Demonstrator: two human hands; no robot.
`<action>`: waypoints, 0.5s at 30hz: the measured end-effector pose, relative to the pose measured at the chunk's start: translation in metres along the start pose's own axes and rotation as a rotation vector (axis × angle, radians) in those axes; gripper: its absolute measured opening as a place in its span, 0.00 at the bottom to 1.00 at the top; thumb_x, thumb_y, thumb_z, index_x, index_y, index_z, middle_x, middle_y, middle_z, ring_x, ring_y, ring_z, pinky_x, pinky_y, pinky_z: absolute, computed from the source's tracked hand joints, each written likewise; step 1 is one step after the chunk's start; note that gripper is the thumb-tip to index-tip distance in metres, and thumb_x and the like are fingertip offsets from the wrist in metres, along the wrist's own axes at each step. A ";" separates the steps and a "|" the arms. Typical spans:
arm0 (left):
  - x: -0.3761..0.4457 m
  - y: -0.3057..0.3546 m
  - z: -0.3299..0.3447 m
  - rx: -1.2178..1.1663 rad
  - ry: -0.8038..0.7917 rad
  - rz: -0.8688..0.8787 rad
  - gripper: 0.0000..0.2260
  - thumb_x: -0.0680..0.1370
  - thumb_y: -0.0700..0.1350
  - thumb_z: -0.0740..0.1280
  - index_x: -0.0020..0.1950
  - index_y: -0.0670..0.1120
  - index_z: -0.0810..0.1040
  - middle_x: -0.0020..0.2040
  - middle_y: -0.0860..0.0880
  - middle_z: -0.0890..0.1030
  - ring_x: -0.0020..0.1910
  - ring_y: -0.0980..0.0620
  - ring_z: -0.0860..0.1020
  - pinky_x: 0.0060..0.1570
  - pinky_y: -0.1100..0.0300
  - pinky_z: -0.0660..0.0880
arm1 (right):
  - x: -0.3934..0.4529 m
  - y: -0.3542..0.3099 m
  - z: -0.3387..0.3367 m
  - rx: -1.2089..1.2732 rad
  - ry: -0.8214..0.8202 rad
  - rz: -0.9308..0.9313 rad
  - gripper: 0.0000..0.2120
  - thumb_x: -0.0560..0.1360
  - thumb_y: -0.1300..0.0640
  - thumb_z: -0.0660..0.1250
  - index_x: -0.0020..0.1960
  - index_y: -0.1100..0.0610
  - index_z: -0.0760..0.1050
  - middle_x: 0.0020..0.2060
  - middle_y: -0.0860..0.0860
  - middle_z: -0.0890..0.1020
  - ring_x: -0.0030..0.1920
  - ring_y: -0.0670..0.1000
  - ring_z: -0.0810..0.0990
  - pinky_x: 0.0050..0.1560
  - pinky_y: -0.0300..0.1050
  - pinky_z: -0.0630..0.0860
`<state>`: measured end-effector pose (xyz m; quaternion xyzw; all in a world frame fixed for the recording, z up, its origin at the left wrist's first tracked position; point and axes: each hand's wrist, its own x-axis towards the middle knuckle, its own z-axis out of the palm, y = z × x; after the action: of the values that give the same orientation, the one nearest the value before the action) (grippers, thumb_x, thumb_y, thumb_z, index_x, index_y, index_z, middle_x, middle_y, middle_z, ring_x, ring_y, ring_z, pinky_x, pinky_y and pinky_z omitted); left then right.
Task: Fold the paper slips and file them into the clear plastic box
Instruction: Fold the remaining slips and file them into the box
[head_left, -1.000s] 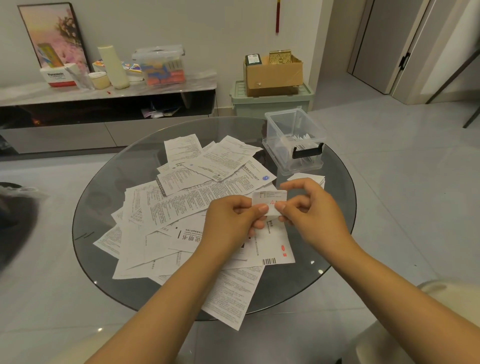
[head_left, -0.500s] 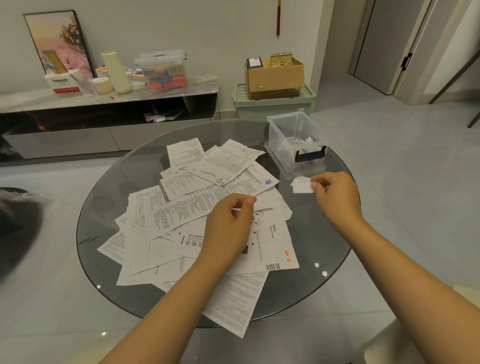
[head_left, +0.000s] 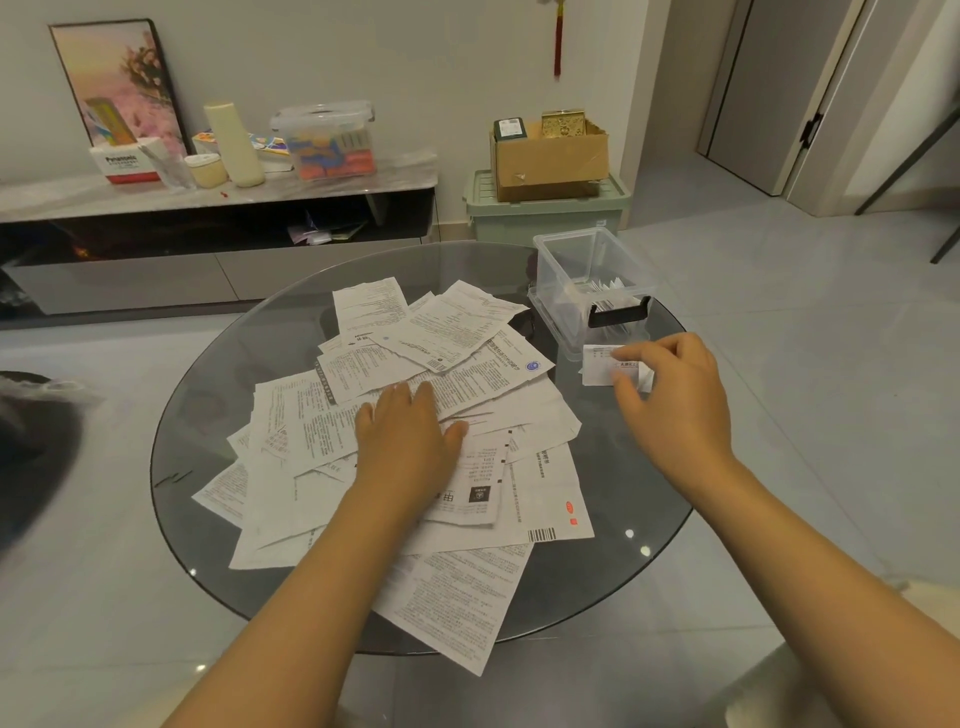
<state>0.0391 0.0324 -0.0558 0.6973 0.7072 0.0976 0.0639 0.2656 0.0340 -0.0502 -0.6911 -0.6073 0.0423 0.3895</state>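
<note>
A loose pile of printed paper slips (head_left: 441, 332) covers the middle of the round glass table (head_left: 223, 374). My left hand (head_left: 410, 441) lies flat on the pile, fingers straight. The clear plastic box (head_left: 569, 280) with a black latch (head_left: 618, 315) stands at the table's far right edge, lid off, with several folded slips (head_left: 608, 287) inside. Just in front of the box, my right hand (head_left: 675, 400) pinches a small folded slip (head_left: 597, 364) between forefinger and thumb, low over the glass. My fingers hide part of that slip.
Behind the table a green bin (head_left: 545, 213) carries a cardboard box (head_left: 550, 156). A low cabinet (head_left: 208, 249) along the wall holds a storage tub, a bottle and a picture frame. Grey tiled floor surrounds the table, and one slip overhangs the near edge.
Both hands held the folded slip together over the pile. My right hand carried it to the right, down beside the box. My left hand let go and flattened onto the pile.
</note>
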 end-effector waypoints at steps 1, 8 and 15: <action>0.001 -0.001 -0.002 0.014 0.025 0.011 0.19 0.80 0.55 0.57 0.67 0.45 0.68 0.66 0.46 0.71 0.67 0.46 0.66 0.66 0.49 0.61 | -0.002 -0.002 -0.001 0.007 0.002 -0.012 0.11 0.74 0.58 0.68 0.56 0.54 0.78 0.53 0.53 0.73 0.57 0.53 0.71 0.47 0.46 0.77; -0.002 0.000 -0.012 -0.073 0.255 0.098 0.10 0.79 0.43 0.61 0.47 0.44 0.82 0.44 0.48 0.82 0.42 0.47 0.78 0.40 0.57 0.70 | -0.016 -0.018 -0.005 0.048 -0.045 -0.095 0.10 0.74 0.56 0.68 0.55 0.51 0.79 0.51 0.46 0.72 0.57 0.48 0.70 0.45 0.37 0.67; -0.018 0.005 -0.013 -0.276 0.270 0.171 0.07 0.79 0.44 0.62 0.46 0.47 0.80 0.42 0.53 0.79 0.40 0.54 0.75 0.37 0.62 0.69 | -0.023 -0.026 -0.001 0.048 -0.161 -0.125 0.16 0.74 0.53 0.69 0.61 0.48 0.75 0.53 0.46 0.70 0.59 0.47 0.67 0.50 0.37 0.66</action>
<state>0.0409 0.0136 -0.0429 0.7200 0.6275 0.2913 0.0550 0.2396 0.0126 -0.0432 -0.6367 -0.6773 0.0879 0.3580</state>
